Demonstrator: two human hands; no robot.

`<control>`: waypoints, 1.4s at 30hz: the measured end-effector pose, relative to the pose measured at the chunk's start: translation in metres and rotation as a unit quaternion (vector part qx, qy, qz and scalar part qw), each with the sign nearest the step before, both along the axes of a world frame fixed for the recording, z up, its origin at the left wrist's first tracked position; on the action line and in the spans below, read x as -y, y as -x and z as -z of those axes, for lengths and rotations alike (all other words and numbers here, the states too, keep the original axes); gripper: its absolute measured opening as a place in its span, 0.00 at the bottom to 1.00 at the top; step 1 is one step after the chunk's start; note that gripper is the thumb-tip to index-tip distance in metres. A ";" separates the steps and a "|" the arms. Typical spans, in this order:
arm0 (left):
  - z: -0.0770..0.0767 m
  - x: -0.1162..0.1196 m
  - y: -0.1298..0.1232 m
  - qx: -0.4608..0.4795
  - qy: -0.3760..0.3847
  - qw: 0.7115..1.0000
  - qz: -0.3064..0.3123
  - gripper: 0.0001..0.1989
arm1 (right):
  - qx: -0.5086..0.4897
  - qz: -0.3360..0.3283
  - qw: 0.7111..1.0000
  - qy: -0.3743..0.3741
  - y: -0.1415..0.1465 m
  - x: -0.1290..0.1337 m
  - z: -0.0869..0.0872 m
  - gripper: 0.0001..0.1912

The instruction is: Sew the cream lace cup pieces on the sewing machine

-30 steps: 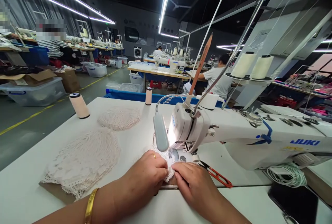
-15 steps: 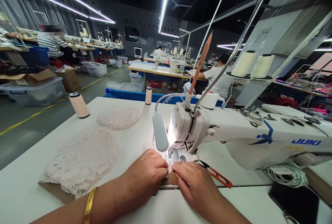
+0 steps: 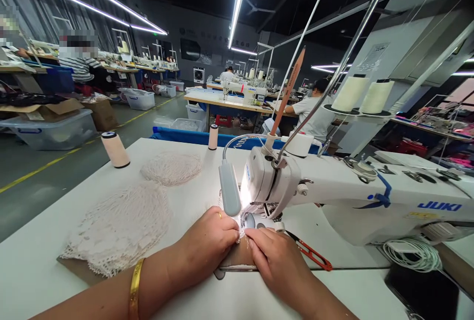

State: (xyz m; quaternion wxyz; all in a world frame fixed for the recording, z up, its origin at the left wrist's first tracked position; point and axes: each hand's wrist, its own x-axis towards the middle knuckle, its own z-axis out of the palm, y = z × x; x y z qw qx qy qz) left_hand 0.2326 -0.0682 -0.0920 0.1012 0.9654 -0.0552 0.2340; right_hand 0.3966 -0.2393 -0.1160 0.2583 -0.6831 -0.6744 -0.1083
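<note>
A small strip of white lace point(image 3: 241, 235) lies in front of the needle of the white sewing machine point(image 3: 266, 177), lit by a grey lamp point(image 3: 230, 189). My left hand point(image 3: 211, 246) is closed on its left side, with fingers pressed down on the lace. From the right, my right hand point(image 3: 276, 256) pinches the lace edge, thumb and forefinger together. The two hands nearly meet just before the presser foot, which is partly hidden by the lamp. Below the lace, a brown surface point(image 3: 240, 256) shows between the hands.
Stacked lace pieces point(image 3: 118, 226) and a smaller lace pile point(image 3: 171, 168) lie left. Two pink thread spools point(image 3: 115, 150) stand behind. Red-handled snips point(image 3: 314, 255) lie right of my right hand, near a black object point(image 3: 420, 290) and coiled cable point(image 3: 411, 253). People sit at machines beyond.
Both hands have moved slightly forward toward the needle, and less lace shows between them. More of the brown surface is visible. The whole view has shifted slightly.
</note>
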 end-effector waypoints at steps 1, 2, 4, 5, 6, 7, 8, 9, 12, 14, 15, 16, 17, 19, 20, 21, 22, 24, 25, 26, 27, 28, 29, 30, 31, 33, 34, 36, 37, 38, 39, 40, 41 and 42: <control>-0.001 -0.001 -0.001 -0.001 -0.002 1.000 -0.003 0.13 | 0.002 0.002 1.000 0.001 0.000 -0.001 0.000 0.15; -0.002 -0.001 -0.002 -0.003 -0.004 1.000 -0.008 0.13 | 0.004 0.004 1.000 0.002 0.000 -0.001 0.000 0.14; -0.005 -0.002 -0.004 -0.004 -0.010 1.000 -0.022 0.13 | 0.006 0.007 1.000 0.006 0.000 -0.002 -0.001 0.14; -0.006 -0.002 -0.005 -0.004 -0.014 0.999 -0.032 0.13 | 0.006 0.009 1.000 0.008 0.000 -0.003 0.000 0.15; -0.007 -0.003 -0.006 -0.005 -0.017 0.999 -0.041 0.14 | 0.005 0.010 1.000 0.010 -0.001 -0.003 0.000 0.15; -0.007 -0.003 -0.006 -0.007 -0.019 0.999 -0.047 0.15 | 0.005 0.011 1.000 0.010 -0.001 -0.002 0.001 0.15; -0.007 -0.004 -0.006 -0.011 -0.018 0.999 -0.050 0.15 | 0.005 0.010 1.000 0.008 -0.001 -0.002 0.002 0.15; -0.006 -0.005 -0.006 -0.012 -0.015 0.999 -0.050 0.15 | 0.005 0.009 1.000 0.005 -0.002 -0.002 0.003 0.15; 0.002 -0.008 -0.006 0.002 -0.002 0.998 -0.059 0.12 | 0.005 0.006 1.000 -0.011 -0.001 -0.001 0.002 0.15; 0.007 -0.011 -0.005 0.016 0.008 0.996 -0.086 0.10 | -0.004 -0.017 1.000 -0.026 0.002 0.000 -0.002 0.15; 0.007 -0.012 -0.005 0.017 0.013 0.995 -0.102 0.10 | -0.011 -0.040 0.999 -0.034 0.005 0.000 -0.005 0.15; 0.007 -0.013 -0.004 0.012 0.021 0.993 -0.114 0.11 | -0.020 -0.070 0.997 -0.041 0.008 0.000 -0.008 0.16; 0.005 -0.013 -0.003 0.001 0.035 0.992 -0.120 0.13 | -0.028 -0.102 0.993 -0.044 0.010 0.000 -0.010 0.16; 0.000 -0.014 -0.001 -0.032 0.080 0.990 -0.115 0.19 | -0.031 -0.145 0.988 -0.034 0.012 0.001 -0.015 0.16; -0.003 -0.014 0.000 -0.043 0.102 0.988 -0.106 0.21 | -0.021 -0.148 0.988 -0.026 0.010 0.002 -0.016 0.15; -0.005 -0.014 0.001 -0.044 0.118 0.987 -0.097 0.22 | -0.002 -0.136 0.991 -0.020 0.006 0.003 -0.017 0.13; -0.007 -0.014 0.002 -0.036 0.125 0.988 -0.087 0.21 | 0.021 -0.107 0.994 -0.017 0.001 0.005 -0.018 0.11; -0.008 -0.014 0.003 -0.006 0.115 0.991 -0.071 0.16 | 0.071 -0.023 0.997 -0.027 -0.013 0.008 -0.020 0.11; -0.007 -0.013 0.003 0.002 0.104 0.992 -0.066 0.14 | 0.087 0.020 0.995 -0.038 -0.019 0.010 -0.021 0.13; -0.006 -0.013 0.004 -0.003 0.094 0.994 -0.062 0.13 | 0.096 0.048 0.993 -0.055 -0.023 0.012 -0.023 0.16; -0.006 -0.012 0.004 -0.015 0.086 0.994 -0.061 0.13 | 0.098 0.063 0.990 -0.076 -0.025 0.013 -0.024 0.18; -0.005 -0.012 0.004 -0.030 0.078 0.995 -0.062 0.12 | 0.093 0.059 0.990 -0.092 -0.024 0.015 -0.025 0.19; -0.005 -0.011 0.005 -0.044 0.074 0.994 -0.065 0.11 | 0.081 0.036 0.992 -0.095 -0.021 0.015 -0.026 0.18; -0.006 -0.010 0.005 -0.056 0.074 0.993 -0.067 0.11 | 0.063 -0.003 0.994 -0.085 -0.016 0.015 -0.027 0.15; -0.007 -0.009 0.006 -0.066 0.077 0.993 -0.068 0.11 | 0.042 -0.050 0.996 -0.058 -0.011 0.015 -0.027 0.13; -0.010 -0.005 0.007 -0.067 0.089 0.991 -0.072 0.11 | 0.013 -0.120 0.993 0.008 -0.003 0.013 -0.027 0.10; -0.011 -0.002 0.008 -0.069 0.099 0.990 -0.072 0.11 | 0.011 -0.120 0.992 0.030 -0.003 0.012 -0.026 0.10; -0.014 0.004 0.009 -0.084 0.123 0.987 -0.066 0.09 | 0.030 -0.057 0.997 0.038 -0.011 0.011 -0.025 0.12; -0.015 0.008 0.009 -0.098 0.135 0.984 -0.059 0.08 | 0.047 -0.014 0.998 0.024 -0.018 0.011 -0.025 0.13; -0.017 0.012 0.008 -0.117 0.143 0.982 -0.049 0.06 | 0.064 0.015 0.998 0.005 -0.025 0.012 -0.024 0.14; -0.017 0.015 0.008 -0.135 0.146 0.979 -0.040 0.04 | 0.077 0.026 0.996 -0.021 -0.030 0.013 -0.024 0.15; -0.018 0.018 0.007 -0.146 0.145 0.978 -0.033 0.02 | 0.084 0.023 0.995 -0.052 -0.033 0.014 -0.024 0.16; -0.018 0.020 0.007 -0.150 0.142 0.978 -0.028 0.01 | 0.083 0.006 0.993 -0.078 -0.033 0.015 -0.025 0.16; -0.017 0.020 0.007 -0.149 0.140 0.979 -0.023 0.01 | 0.074 -0.022 0.993 -0.093 -0.030 0.015 -0.025 0.17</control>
